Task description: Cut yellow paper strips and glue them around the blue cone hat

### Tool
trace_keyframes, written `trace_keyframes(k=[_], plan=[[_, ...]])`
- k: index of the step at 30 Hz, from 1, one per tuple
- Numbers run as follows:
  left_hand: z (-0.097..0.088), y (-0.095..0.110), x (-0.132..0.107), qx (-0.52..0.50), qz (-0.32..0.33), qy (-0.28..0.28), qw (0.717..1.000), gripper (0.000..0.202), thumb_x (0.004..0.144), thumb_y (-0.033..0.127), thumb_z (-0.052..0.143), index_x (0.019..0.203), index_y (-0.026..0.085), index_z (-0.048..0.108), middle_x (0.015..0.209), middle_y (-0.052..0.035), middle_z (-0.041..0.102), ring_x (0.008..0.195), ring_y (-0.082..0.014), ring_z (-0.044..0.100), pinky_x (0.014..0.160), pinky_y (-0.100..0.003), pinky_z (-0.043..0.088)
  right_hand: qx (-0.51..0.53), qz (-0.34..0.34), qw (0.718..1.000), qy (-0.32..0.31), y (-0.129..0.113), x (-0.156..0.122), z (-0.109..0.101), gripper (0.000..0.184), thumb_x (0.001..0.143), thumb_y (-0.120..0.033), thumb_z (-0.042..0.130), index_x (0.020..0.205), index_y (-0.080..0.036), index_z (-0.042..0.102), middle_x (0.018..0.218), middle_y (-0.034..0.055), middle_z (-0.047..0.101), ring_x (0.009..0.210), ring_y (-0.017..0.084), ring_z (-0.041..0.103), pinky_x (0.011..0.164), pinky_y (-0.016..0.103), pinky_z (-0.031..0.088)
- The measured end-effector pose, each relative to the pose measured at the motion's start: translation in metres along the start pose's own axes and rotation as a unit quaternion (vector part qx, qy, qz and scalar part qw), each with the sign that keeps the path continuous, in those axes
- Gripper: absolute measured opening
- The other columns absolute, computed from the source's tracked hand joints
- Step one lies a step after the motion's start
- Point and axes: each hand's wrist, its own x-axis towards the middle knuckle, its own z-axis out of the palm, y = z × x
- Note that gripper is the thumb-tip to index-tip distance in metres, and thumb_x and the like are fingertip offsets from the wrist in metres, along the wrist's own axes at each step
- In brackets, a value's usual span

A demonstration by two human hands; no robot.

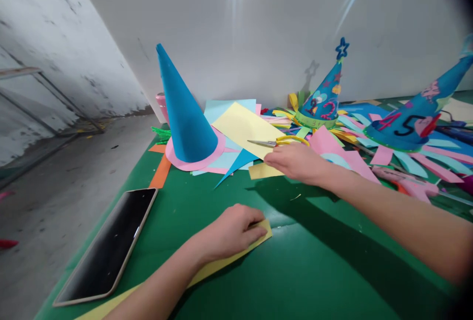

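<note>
My left hand [232, 231] rests low over the green table, its thumb and fingers pinching the end of a long yellow paper strip [210, 271]. That strip runs back under my forearm toward the lower left. Farther up, my right hand [295, 161] has its fingers closed at the yellow-handled scissors [266, 143], whose blades point left over a pale yellow sheet [242, 125]. A short yellow paper piece [263, 171] lies just below those fingers. Left of the sheet, a tall plain blue paper cone [188, 120] stands on a pink paper ring [195, 164].
A phone [111, 241] lies at the table's left edge, near an orange strip [161, 171]. Decorated party hats [321, 100] with paper fringes stand at the back right. A pink glue gun [406, 182] lies at the right. A white panel [258, 34] rises behind.
</note>
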Motion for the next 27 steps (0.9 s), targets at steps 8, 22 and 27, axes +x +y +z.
trace_keyframes(k=[8, 22, 27], plan=[[0.026, 0.015, -0.011, 0.212, 0.017, 0.082, 0.974, 0.040, 0.089, 0.031, 0.032, 0.122, 0.011, 0.043, 0.108, -0.0163, 0.055, 0.100, -0.0308, 0.047, 0.083, -0.048, 0.035, -0.064, -0.008, 0.997, 0.037, -0.064, 0.038, -0.015, 0.019, 0.072, -0.003, 0.042, 0.072, -0.014, 0.059, 0.065, 0.0080, 0.058, 0.060, 0.019, 0.056, 0.046, 0.026, 0.020], [0.046, 0.017, -0.031, 0.143, 0.093, -0.023, 0.985, 0.070, 0.085, 0.058, 0.026, 0.138, 0.015, 0.012, 0.144, -0.0118, 0.007, 0.133, -0.0243, 0.006, 0.106, -0.049, 0.007, -0.024, -0.185, 0.979, 0.083, -0.011, 0.050, 0.071, 0.026, 0.089, -0.029, 0.038, 0.102, -0.021, 0.059, 0.077, 0.0035, 0.062, 0.071, 0.015, 0.053, 0.063, 0.029, 0.027], [0.044, 0.020, -0.025, 0.149, 0.095, -0.014, 0.984, 0.070, 0.084, 0.058, 0.028, 0.138, 0.014, 0.014, 0.143, -0.0117, 0.010, 0.132, -0.0252, 0.008, 0.106, -0.050, 0.008, 0.015, -0.120, 0.984, 0.132, -0.014, 0.041, 0.059, 0.028, 0.085, -0.032, 0.046, 0.109, -0.021, 0.055, 0.101, 0.0073, 0.059, 0.092, 0.019, 0.052, 0.074, 0.031, 0.035]])
